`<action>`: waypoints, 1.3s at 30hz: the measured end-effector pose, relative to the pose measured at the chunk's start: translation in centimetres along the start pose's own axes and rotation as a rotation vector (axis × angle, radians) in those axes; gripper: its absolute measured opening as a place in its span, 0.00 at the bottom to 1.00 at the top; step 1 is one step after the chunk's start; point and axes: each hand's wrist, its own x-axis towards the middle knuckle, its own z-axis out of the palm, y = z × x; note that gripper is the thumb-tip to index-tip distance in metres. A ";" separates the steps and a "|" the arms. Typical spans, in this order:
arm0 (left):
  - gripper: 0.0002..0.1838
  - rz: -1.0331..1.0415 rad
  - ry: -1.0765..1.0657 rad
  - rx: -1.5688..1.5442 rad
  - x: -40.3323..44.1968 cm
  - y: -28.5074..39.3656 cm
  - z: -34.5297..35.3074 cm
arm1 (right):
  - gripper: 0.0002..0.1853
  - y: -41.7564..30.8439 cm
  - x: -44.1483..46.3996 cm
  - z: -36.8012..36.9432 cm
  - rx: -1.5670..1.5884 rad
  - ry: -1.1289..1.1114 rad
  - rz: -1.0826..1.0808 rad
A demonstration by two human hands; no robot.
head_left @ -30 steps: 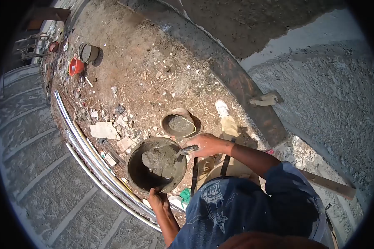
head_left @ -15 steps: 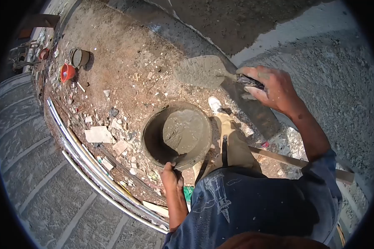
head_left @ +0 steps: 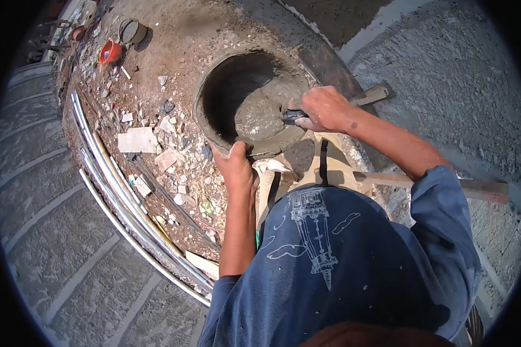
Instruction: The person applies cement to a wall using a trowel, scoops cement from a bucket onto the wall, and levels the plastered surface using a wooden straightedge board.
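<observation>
A large bucket (head_left: 205,124) coated in grey mortar is held up in front of me, tilted, with wet mortar (head_left: 260,115) inside. My left hand (head_left: 234,165) grips its near rim, thumb over the edge. At the bucket's right side my right hand (head_left: 324,110) is closed round the dark handle of a trowel (head_left: 293,116). The trowel's blade is hidden, apparently in the mortar.
Long pipes (head_left: 118,202) curve along the ground at left, beside broken tiles (head_left: 138,140) and rubble. A red bucket (head_left: 110,52) and a grey bucket (head_left: 132,32) stand at upper left. A wooden plank (head_left: 388,179) lies at right, near a rough mortar wall (head_left: 446,104).
The trowel, raised at the right half a second ago, has come down into the bucket with my right hand. My left hand has brought the bucket higher and closer to the camera.
</observation>
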 end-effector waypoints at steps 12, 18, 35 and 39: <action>0.16 -0.411 0.379 0.703 -4.7 0.3 -14.3 | 0.24 -6.4 0.4 12.6 1.051 -0.168 -0.069; 0.14 -0.402 0.090 1.184 -3.7 -3.3 -10.8 | 0.19 14.0 -3.2 19.7 1.623 -0.271 0.129; 0.23 -0.376 0.002 -0.017 1.1 -3.5 8.0 | 0.25 12.3 -8.4 -9.2 -0.160 0.283 0.250; 0.33 -0.213 -0.080 -0.016 -0.5 0.2 9.3 | 0.22 8.2 -5.5 -4.2 -0.287 0.197 0.169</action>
